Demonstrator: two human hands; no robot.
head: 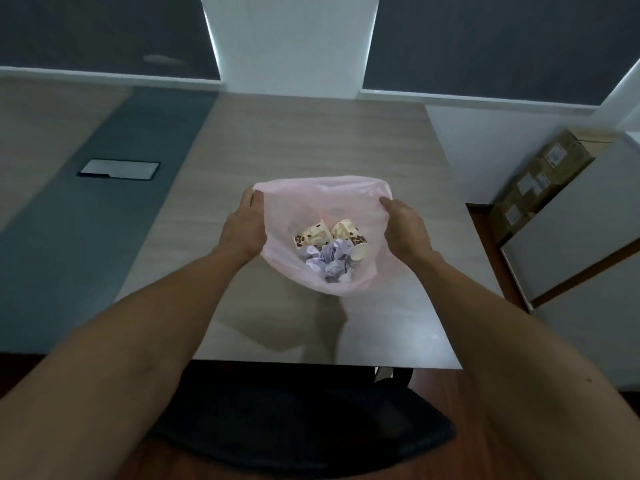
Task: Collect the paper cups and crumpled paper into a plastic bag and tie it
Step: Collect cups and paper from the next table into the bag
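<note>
A thin pink plastic bag (311,199) is held up above the wooden table (311,133), its mouth spread wide toward me. My left hand (244,228) grips the bag's left rim and my right hand (403,226) grips the right rim. Inside, at the bottom, lie paper cups (313,234) printed with brown coffee beans, another cup (349,232) beside them, and crumpled pale lilac and white paper (329,263) in front of the cups.
A dark phone (119,169) lies on the grey strip at the table's left. A black chair seat (294,427) sits below the table's near edge. Cardboard boxes (540,178) and a white board (571,237) stand on the floor at right.
</note>
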